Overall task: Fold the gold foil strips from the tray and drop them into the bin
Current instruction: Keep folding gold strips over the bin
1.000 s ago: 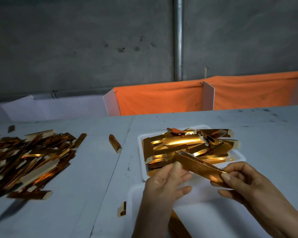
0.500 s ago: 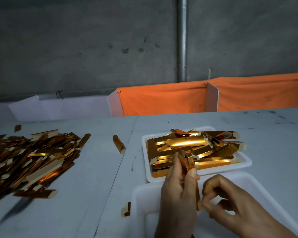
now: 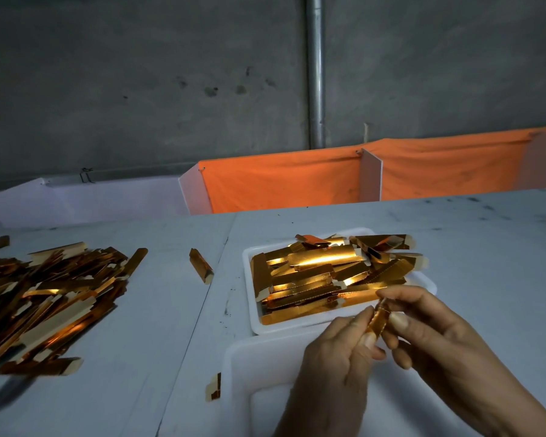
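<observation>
Folded gold foil strip [image 3: 378, 320] pinched upright between both hands, at about 5 o'clock in the frame, just above the near rim of the tray and over the far edge of the bin. Left hand [image 3: 338, 354] curled round the strip's lower part, thumb and forefinger pressing it from the 9 o'clock side. Right hand [image 3: 435, 339] gripping from the 3 o'clock side, thumb flat against the strip, forefinger arched over its top end, other fingers tucked under. Only a short crinkled length of foil visible between the fingertips; rest hidden by the fingers.

White tray [image 3: 303, 328] directly at 12 o'clock from the hands, heaped with more gold strips [image 3: 325, 269] lying mostly crosswise, several poking past its far right corner. White bin [image 3: 249, 367] at 6 o'clock from the tray, touching or nearly touching its near edge, both wrists over its opening; contents hidden behind the hands.

One small gold piece [image 3: 214, 387] on the table just beside the bin's left wall, at 9 o'clock from it. One loose folded strip [image 3: 200, 265] lying alone at 9 o'clock from the tray, near a seam in the grey table [image 3: 486, 247]. Large loose pile of strips [image 3: 48, 298] well apart at the far 9 o'clock side, with one small scrap [image 3: 2, 242] beyond it toward 11 o'clock.

Orange cloth [image 3: 281, 181] stretched along white dividers at 12 o'clock behind the table, and a metal pipe [image 3: 315, 70] running up the concrete wall [image 3: 139, 74].
</observation>
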Demonstrator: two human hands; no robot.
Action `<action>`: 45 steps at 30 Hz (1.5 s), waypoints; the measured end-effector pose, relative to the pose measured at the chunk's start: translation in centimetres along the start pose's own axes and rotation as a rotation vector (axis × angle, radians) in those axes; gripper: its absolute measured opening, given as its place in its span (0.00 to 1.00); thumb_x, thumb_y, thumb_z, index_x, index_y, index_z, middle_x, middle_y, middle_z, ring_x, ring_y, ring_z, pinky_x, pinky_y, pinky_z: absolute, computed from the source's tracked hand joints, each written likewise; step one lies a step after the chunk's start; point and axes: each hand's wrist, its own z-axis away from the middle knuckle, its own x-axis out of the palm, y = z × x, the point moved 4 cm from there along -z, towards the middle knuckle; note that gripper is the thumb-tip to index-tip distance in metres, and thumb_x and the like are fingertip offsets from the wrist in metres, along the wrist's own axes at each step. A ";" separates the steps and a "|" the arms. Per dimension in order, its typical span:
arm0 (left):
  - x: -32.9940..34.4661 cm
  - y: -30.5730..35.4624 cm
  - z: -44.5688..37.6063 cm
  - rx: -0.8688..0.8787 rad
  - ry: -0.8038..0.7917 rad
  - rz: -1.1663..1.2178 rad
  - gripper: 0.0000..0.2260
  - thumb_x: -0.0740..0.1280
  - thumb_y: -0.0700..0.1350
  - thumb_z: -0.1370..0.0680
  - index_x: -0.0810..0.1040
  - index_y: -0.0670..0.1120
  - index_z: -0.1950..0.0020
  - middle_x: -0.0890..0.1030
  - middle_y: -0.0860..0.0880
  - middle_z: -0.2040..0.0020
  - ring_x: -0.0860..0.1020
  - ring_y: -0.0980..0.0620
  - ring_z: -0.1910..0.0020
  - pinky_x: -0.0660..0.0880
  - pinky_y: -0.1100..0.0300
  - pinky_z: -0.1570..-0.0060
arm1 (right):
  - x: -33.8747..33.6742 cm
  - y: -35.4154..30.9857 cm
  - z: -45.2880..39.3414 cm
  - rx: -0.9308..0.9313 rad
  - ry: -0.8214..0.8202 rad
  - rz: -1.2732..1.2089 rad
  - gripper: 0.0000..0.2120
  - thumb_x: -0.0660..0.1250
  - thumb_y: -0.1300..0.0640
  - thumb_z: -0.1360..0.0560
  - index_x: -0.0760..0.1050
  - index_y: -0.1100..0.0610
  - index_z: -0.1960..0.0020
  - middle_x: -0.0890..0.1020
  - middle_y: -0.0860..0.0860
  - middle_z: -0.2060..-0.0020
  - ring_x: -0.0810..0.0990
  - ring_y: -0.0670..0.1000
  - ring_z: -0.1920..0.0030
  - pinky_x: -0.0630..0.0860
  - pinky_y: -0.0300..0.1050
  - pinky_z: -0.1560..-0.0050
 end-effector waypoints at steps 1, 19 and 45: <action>0.1 0.0 0.0 0.021 0.013 -0.001 0.18 0.52 0.45 0.17 0.65 0.51 0.27 0.75 0.51 0.38 0.73 0.63 0.48 0.71 0.69 0.46 | 0.0 0.0 0.0 0.008 -0.002 -0.002 0.12 0.67 0.63 0.33 0.81 0.57 0.50 0.78 0.56 0.62 0.76 0.52 0.69 0.74 0.40 0.72; -0.6 -0.1 0.5 0.027 0.019 -0.127 0.21 0.56 0.50 0.18 0.57 0.56 0.25 0.76 0.56 0.36 0.73 0.61 0.40 0.63 0.78 0.45 | -0.4 0.0 0.1 0.058 0.010 0.228 0.06 0.70 0.57 0.35 0.79 0.59 0.59 0.78 0.58 0.68 0.75 0.51 0.69 0.75 0.39 0.69; 0.8 -1.4 0.4 0.017 -0.205 -0.195 0.28 0.56 0.58 0.20 0.47 0.59 0.23 0.62 0.57 0.33 0.60 0.65 0.42 0.55 0.83 0.52 | -0.5 0.3 0.0 0.179 -0.141 -0.061 0.07 0.68 0.59 0.27 0.79 0.62 0.52 0.73 0.59 0.69 0.72 0.53 0.73 0.73 0.42 0.72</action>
